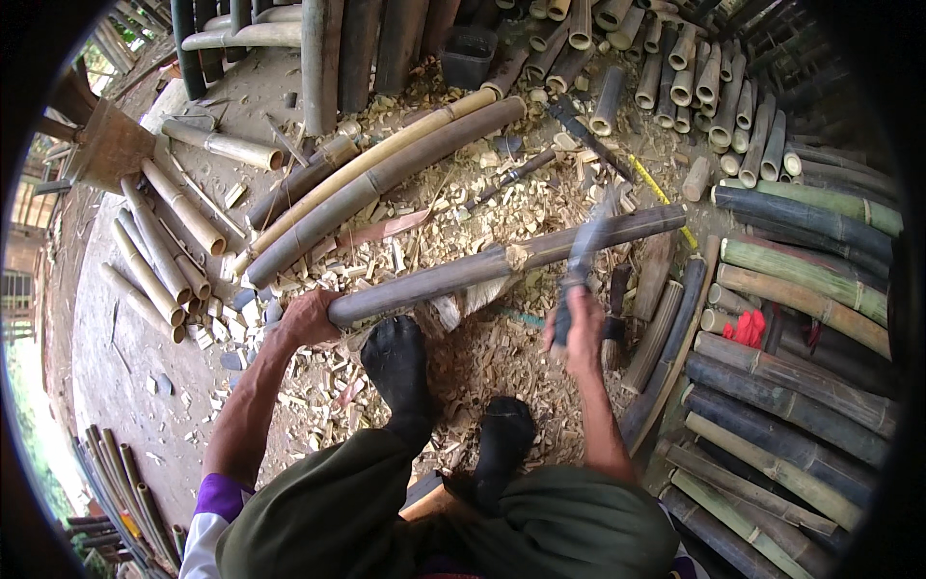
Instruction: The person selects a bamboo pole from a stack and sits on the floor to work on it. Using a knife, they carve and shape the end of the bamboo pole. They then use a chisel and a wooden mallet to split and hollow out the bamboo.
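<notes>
Bamboo pole [502,262]: left hand [307,318] grip clasps end, right hand [582,333] grips blade [584,256]; shavings [482,362] underfoot.

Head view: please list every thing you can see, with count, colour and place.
bamboo pole: one, grey-brown, across the middle, over the chips
blade tool: one, dark, blurred, above the pole's right part
long poles: two, tan and grey, upper middle, side by side
short bamboo tubes: several, pale tan, left floor
stacked bamboo: many, green and dark, right side
cut bamboo pieces: many, tan, top right
wood chips: many, pale, centre floor
red cloth: one, right, between stacked poles
left hand: holds the pole's near end
right hand: grips the tool's handle
feet: two, in dark socks, lower middle
</notes>
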### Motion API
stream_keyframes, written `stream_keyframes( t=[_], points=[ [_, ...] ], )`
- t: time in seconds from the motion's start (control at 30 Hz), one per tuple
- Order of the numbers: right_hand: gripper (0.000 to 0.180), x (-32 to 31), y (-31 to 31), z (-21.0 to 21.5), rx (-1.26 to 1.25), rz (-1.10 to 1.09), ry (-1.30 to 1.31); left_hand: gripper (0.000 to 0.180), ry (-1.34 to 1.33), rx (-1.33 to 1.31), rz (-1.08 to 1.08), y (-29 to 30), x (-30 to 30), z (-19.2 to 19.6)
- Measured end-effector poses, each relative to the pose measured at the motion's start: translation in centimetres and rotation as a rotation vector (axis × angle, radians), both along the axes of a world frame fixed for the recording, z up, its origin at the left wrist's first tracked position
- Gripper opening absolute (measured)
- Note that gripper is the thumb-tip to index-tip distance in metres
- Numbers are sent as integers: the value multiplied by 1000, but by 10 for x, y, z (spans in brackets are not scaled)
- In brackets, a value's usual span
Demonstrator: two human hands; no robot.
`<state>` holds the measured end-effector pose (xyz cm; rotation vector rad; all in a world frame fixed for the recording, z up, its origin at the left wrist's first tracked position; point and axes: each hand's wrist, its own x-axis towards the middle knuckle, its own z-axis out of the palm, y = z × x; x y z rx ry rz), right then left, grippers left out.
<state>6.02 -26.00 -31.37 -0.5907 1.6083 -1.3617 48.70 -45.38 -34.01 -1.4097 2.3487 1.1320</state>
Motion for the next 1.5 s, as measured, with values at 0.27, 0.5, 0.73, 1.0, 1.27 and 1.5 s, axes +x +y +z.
stream_keyframes(
  t=[0.27, 0.5, 0.73, 1.0, 1.27, 1.5],
  points=[
    [41, 5, -3, 28, 8, 28, -65, 45, -18, -26, -18, 0, 9, 5],
    [40, 20, -9, 20, 177, 335, -13, 38, 38, -32, 19, 3, 15, 1],
    [43, 38, -9, 7, 174, 387, 30, 50, -28, 0, 9, 1, 16, -2],
    [42, 22, -10, 4, -44, -11, -56, 44, -55, 17, 9, -2, 10, 6],
    [41, 26, -15, 21, -51, 163, -182, 42, -73, -28, 20, 3, 23, 3],
    [39, 68, -10, 15, 237, 748, -108, 42, -76, -70, 3, 6, 23, 7]
  ],
)
